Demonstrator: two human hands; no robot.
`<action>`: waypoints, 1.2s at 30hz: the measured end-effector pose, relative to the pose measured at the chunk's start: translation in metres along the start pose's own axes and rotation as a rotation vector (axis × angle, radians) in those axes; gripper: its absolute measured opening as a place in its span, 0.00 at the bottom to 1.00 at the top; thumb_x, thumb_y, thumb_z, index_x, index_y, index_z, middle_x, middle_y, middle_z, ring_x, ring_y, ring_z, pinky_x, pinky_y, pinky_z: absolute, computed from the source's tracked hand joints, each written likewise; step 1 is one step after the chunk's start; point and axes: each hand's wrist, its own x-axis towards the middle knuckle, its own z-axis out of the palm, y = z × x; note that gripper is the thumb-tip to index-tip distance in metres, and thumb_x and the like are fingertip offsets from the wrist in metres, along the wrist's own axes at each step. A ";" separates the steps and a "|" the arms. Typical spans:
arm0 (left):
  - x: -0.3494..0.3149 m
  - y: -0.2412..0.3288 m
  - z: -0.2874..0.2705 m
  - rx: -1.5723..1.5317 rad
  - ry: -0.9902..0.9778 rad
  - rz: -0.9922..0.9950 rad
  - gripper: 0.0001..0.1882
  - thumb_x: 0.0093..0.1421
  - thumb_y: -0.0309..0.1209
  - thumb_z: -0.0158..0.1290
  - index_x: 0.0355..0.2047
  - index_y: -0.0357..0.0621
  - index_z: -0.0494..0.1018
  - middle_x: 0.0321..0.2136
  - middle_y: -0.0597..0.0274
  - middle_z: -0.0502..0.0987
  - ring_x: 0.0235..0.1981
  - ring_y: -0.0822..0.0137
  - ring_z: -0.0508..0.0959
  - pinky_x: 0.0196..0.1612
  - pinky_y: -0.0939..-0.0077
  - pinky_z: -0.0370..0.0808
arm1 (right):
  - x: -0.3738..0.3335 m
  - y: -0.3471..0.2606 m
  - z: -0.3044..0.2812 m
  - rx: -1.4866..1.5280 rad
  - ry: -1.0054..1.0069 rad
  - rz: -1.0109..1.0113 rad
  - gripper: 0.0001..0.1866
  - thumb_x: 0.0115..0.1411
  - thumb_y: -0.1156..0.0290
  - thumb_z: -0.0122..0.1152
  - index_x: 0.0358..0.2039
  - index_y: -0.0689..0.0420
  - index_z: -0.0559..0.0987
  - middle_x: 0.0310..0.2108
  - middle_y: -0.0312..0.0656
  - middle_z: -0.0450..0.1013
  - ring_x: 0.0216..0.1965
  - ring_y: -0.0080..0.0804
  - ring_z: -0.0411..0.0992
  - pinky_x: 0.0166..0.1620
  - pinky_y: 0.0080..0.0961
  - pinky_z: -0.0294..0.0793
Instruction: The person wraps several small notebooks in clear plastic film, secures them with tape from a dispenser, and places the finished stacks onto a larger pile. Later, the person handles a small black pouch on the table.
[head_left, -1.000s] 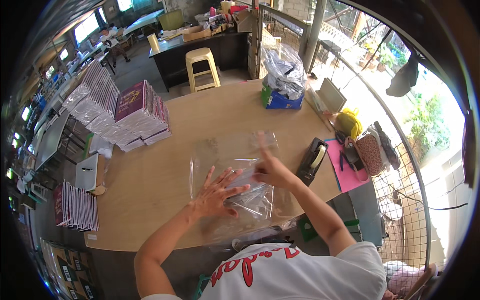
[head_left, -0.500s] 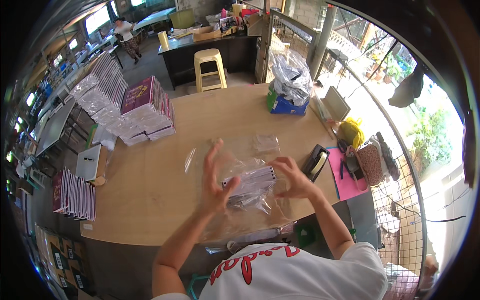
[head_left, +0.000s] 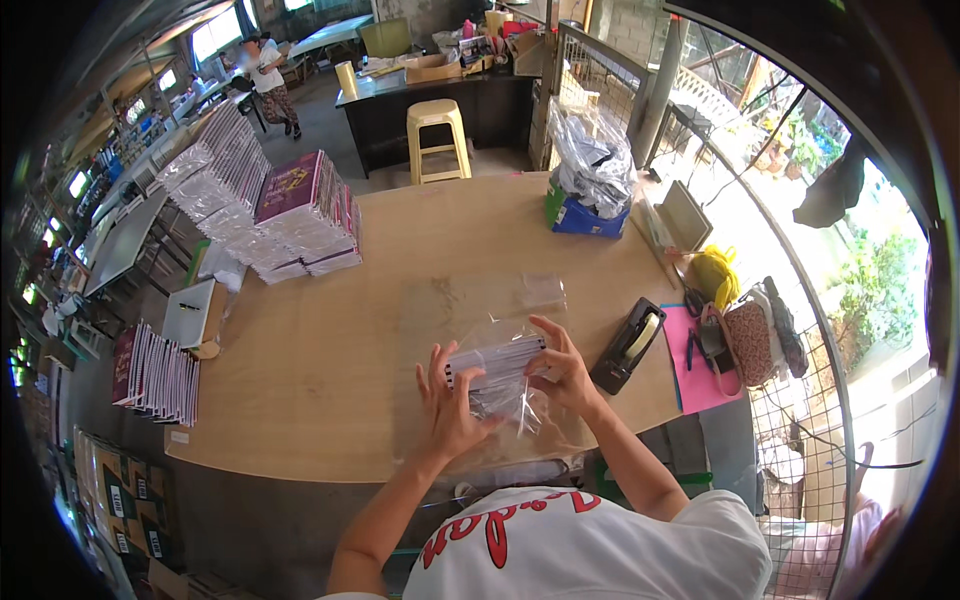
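Observation:
My left hand (head_left: 450,400) and my right hand (head_left: 560,365) hold between them a small spiral notebook in a clear plastic bag (head_left: 497,368), lifted a little above the wooden table (head_left: 320,370). The left hand grips its left end, the right hand its right end. Under and beyond my hands lie several flat clear plastic bags (head_left: 480,300) on the table.
A black tape dispenser (head_left: 627,345) sits right of my hands. Stacks of wrapped purple notebooks (head_left: 305,215) stand at the far left. A blue box with plastic bags (head_left: 588,190) is at the far right. More notebooks (head_left: 155,370) stand on a side shelf. A person stands far back.
Earlier my hands were pressing on the bags flat on the table. They have since picked up the bagged notebook and now hold it between them, closer to me.

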 end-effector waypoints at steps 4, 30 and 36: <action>0.007 -0.002 -0.007 -0.122 0.020 -0.002 0.40 0.40 0.56 0.71 0.48 0.52 0.68 0.64 0.44 0.55 0.68 0.35 0.51 0.63 0.23 0.43 | -0.004 -0.019 -0.015 0.116 -0.035 0.043 0.39 0.36 0.68 0.80 0.53 0.45 0.75 0.72 0.54 0.42 0.73 0.61 0.39 0.69 0.57 0.48; 0.023 -0.022 0.012 -0.350 0.131 -0.186 0.14 0.44 0.30 0.71 0.28 0.41 0.77 0.49 0.46 0.74 0.50 0.53 0.76 0.44 0.64 0.77 | 0.010 0.011 0.010 0.095 0.259 0.178 0.14 0.43 0.76 0.76 0.30 0.57 0.79 0.58 0.51 0.67 0.52 0.43 0.71 0.47 0.35 0.74; 0.038 -0.047 0.027 -1.017 -0.019 -0.665 0.29 0.42 0.21 0.68 0.46 0.33 0.72 0.40 0.55 0.78 0.43 0.65 0.79 0.43 0.72 0.77 | 0.038 0.034 0.012 0.473 0.171 0.678 0.25 0.43 0.78 0.74 0.44 0.60 0.79 0.50 0.41 0.68 0.43 0.30 0.73 0.47 0.26 0.75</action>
